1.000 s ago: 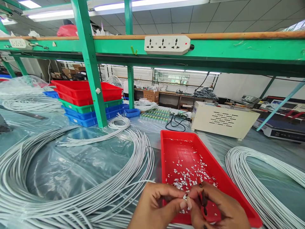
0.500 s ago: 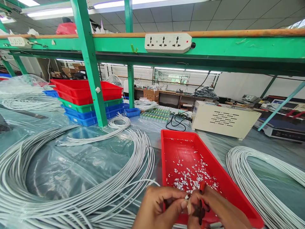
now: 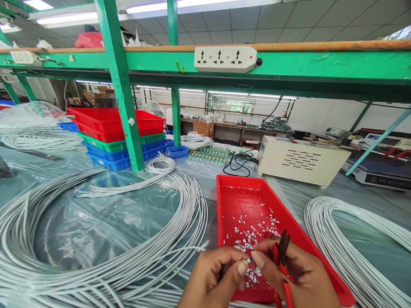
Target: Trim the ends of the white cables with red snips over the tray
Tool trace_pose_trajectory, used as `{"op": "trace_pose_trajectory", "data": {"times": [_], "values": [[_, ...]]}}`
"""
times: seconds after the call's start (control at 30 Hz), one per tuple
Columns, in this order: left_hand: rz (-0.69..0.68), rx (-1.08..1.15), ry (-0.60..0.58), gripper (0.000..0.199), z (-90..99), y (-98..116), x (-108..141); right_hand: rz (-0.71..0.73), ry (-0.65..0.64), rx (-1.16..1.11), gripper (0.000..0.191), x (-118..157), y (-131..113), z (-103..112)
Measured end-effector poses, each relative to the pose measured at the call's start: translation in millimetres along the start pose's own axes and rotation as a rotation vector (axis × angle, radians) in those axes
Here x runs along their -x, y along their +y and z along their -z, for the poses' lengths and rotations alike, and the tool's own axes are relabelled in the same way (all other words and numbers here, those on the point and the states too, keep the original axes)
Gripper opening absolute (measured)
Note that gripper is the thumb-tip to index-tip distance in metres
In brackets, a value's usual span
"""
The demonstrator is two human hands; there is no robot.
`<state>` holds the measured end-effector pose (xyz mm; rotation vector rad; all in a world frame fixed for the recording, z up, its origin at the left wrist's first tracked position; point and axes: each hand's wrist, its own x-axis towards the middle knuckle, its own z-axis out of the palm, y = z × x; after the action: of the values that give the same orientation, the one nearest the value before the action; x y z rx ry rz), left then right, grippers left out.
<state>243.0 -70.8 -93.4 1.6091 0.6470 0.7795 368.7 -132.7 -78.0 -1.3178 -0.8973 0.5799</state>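
My left hand [image 3: 215, 276] pinches the end of a white cable [image 3: 248, 260] between thumb and forefinger, above the near part of the red tray [image 3: 244, 194]. My right hand [image 3: 303, 273] is closed around red-handled cutting pliers [image 3: 283, 248], their dark jaws pointing up and slightly apart. Its thumb and forefinger meet at the cable's tip, close against my left fingertips. Whether they grip the tip firmly I cannot tell. Silvery scraps [image 3: 252, 276] lie scattered over the tray floor below the hands.
A large coil of white cable [image 3: 154, 252] spreads at left, another coil [image 3: 334, 239] at right. Behind the tray stands a beige metal box [image 3: 302, 164]. Stacked bins [image 3: 112, 145] stand beside a green post [image 3: 123, 85]. A green shelf beam [image 3: 305, 64] crosses above the table.
My right hand has turned, so the pliers' jaws, earlier low by the palm, now point upward. Its thumb and forefinger have come to the cable tip. My left hand stays nearly in place.
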Motion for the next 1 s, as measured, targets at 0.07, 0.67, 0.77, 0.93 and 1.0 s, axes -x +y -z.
{"op": "trace_pose_trajectory", "data": {"times": [0.07,0.67,0.77,0.93,1.0], "values": [[-0.015,0.003,-0.007,0.033,-0.6,-0.7,0.1,-0.072,-0.043,-0.058,0.013,-0.1,-1.6,-0.7],[0.03,0.214,0.0,0.03,-4.4,1.4,0.4,-0.428,-0.425,-0.252,0.037,-12.9,18.1,4.2],[0.145,0.312,0.014,0.033,1.2,2.5,-4.3,-0.046,-0.178,0.171,0.029,-10.5,17.2,6.6],[0.195,0.414,-0.044,0.039,8.0,5.1,-8.8,0.865,0.118,0.965,0.018,-14.6,25.0,22.6],[0.203,0.441,-0.038,0.039,8.0,5.6,-8.5,1.006,0.128,1.086,0.019,-16.5,28.4,26.9]]}}
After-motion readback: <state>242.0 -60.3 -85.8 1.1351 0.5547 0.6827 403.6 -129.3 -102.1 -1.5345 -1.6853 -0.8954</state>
